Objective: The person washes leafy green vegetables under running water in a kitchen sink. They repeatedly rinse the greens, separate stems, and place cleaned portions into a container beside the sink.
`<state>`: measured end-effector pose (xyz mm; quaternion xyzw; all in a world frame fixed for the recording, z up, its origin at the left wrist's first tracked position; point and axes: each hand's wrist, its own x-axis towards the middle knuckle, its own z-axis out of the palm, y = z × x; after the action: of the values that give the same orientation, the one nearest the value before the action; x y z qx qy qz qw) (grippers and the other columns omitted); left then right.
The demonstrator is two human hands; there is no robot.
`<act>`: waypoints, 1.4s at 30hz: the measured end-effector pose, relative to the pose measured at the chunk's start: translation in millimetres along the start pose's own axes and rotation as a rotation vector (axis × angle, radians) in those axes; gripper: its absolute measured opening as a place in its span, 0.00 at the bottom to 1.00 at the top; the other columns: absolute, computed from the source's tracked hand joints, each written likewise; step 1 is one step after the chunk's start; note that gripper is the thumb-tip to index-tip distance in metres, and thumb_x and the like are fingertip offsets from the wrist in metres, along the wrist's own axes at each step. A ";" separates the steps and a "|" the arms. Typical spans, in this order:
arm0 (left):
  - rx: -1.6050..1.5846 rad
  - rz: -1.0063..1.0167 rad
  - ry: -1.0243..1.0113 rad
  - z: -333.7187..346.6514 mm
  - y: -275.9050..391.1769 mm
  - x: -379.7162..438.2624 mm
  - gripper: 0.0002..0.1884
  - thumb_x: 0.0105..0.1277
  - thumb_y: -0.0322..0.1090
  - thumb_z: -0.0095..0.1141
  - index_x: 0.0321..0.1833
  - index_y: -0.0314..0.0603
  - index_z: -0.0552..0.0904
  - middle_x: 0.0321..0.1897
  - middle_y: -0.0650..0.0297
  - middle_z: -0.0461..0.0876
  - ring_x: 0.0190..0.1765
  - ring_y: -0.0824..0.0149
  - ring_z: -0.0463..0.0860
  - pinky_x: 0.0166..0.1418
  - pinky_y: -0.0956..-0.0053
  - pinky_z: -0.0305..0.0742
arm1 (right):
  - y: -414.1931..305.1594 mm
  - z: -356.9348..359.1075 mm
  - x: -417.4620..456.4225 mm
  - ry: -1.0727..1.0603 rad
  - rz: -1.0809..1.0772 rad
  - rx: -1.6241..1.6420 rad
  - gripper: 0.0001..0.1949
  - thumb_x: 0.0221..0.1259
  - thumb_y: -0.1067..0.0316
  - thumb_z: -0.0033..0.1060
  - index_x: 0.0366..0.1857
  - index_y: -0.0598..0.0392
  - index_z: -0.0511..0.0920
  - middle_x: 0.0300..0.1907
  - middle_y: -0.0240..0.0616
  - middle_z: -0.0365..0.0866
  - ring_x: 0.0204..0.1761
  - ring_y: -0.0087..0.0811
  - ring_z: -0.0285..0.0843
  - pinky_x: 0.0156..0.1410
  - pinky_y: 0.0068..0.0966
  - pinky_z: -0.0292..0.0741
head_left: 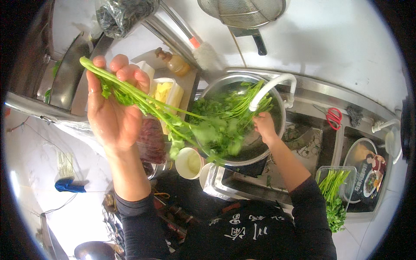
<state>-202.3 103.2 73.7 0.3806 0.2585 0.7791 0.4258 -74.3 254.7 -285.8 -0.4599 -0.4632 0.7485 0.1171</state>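
My left hand [118, 104] is raised at the left, palm up. Its fingers hold long green celery-like stalks [136, 92], whose leafy ends trail down to the right and look blurred. Below and right of it, a round steel basin [282, 130] of water is full of leafy greens [224, 107] with thin stems. Over the basin's right side, my right hand [265, 126] has its fingers curled inward beside the stem ends. Whether they grip anything is hidden. Just above that hand is the outlet of a white curved faucet [276, 81].
Left of the basin are a container of yellow slices [164, 91], a soap pump bottle [175, 63] and a white tub [188, 163]. Red-handled scissors [333, 118] lie on the sink's back ledge. At right, a clear box [352, 185] holds more greens. A wire strainer [243, 13] hangs above.
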 end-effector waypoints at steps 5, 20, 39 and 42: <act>-0.103 -0.041 -0.065 1.7 2.7 4.9 0.09 0.71 0.41 0.43 0.46 0.46 0.70 0.36 0.66 0.64 0.42 0.69 0.67 0.59 0.65 0.64 | 4.7 13.0 29.2 0.126 0.043 0.315 0.23 0.60 0.67 0.56 0.57 0.64 0.63 0.39 0.41 0.72 0.31 0.28 0.72 0.33 0.25 0.72; 0.037 -0.040 -0.020 11.9 -11.5 2.6 0.15 0.72 0.49 0.38 0.46 0.46 0.71 0.28 0.67 0.64 0.33 0.70 0.67 0.48 0.66 0.71 | -4.3 18.5 48.8 0.071 -0.009 0.279 0.08 0.63 0.65 0.46 0.40 0.56 0.70 0.32 0.33 0.69 0.27 0.25 0.64 0.30 0.24 0.66; 1.301 -0.457 -0.056 -37.5 -79.9 -37.0 0.14 0.61 0.35 0.57 0.49 0.39 0.79 0.29 0.62 0.80 0.34 0.71 0.77 0.42 0.75 0.72 | -122.9 21.7 -119.4 -0.154 -0.864 -0.806 0.10 0.60 0.62 0.54 0.30 0.58 0.72 0.20 0.46 0.76 0.25 0.43 0.77 0.31 0.36 0.71; 1.340 -0.439 -0.114 -46.8 -86.0 -34.7 0.16 0.57 0.35 0.61 0.47 0.36 0.79 0.29 0.60 0.80 0.34 0.70 0.77 0.43 0.74 0.72 | -171.6 28.9 -145.8 -0.280 -0.870 -0.600 0.12 0.59 0.61 0.54 0.29 0.60 0.72 0.20 0.48 0.76 0.25 0.44 0.77 0.31 0.35 0.71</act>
<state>-188.1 113.0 -28.8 0.5400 0.7306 0.3272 0.2600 -60.2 243.4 -59.4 -0.1350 -0.8151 0.5201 0.2166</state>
